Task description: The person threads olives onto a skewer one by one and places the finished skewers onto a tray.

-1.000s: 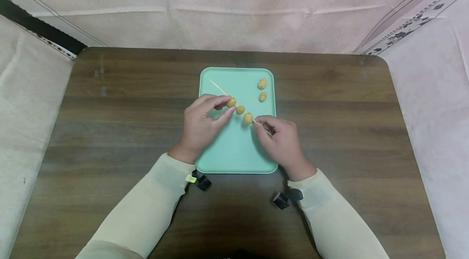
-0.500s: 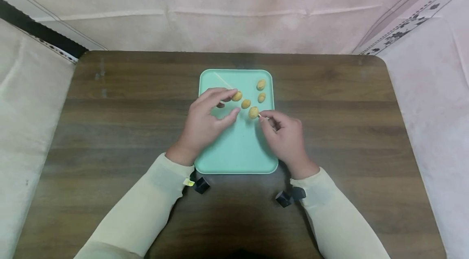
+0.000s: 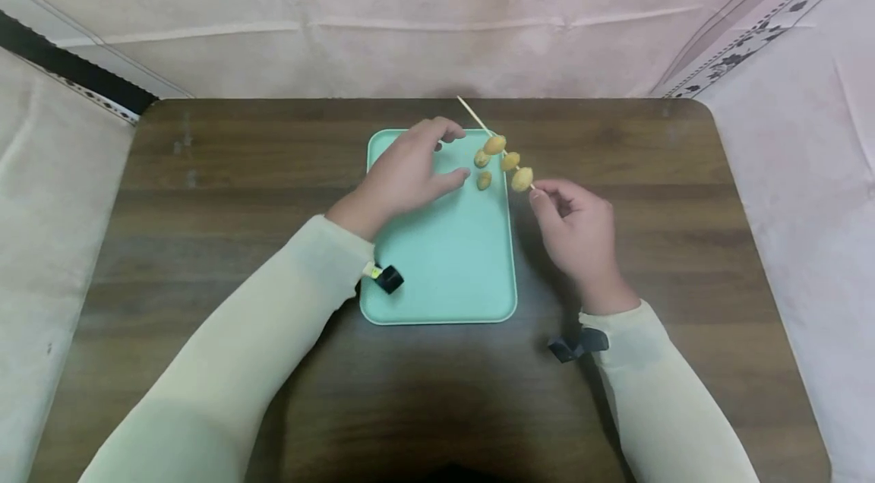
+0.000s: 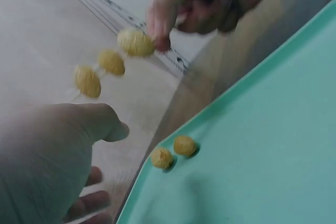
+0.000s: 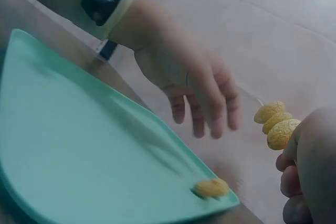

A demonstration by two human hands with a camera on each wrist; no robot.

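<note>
My right hand [image 3: 577, 240] pinches the lower end of a thin wooden skewer [image 3: 473, 113], above the tray's right edge. Three small, wrinkled yellow balls [image 3: 510, 161], potato-like, are threaded on it; the right wrist view shows the largest ball [image 5: 283, 134] nearest the fingers. The skewer's bare tip points up and left. Over the tray's upper left part hovers my left hand [image 3: 410, 172], fingers and thumb spread apart with nothing between them. Two more such balls lie loose on the mint-green tray [image 3: 447, 263], a lower ball [image 3: 484, 180] and an upper ball [image 3: 481, 158].
The tray lies on a dark brown wooden table [image 3: 205, 240]. Pale cloth [image 3: 383, 27] hangs behind the table and at both sides. A small black wrist camera [image 3: 390, 279] is strapped to the left wrist, and another wrist camera [image 3: 563, 349] to the right.
The left fingers have come away from the skewered balls. My right hand has carried the skewer up and to the right, off the tray's middle. The left hand has moved up and slightly right.
</note>
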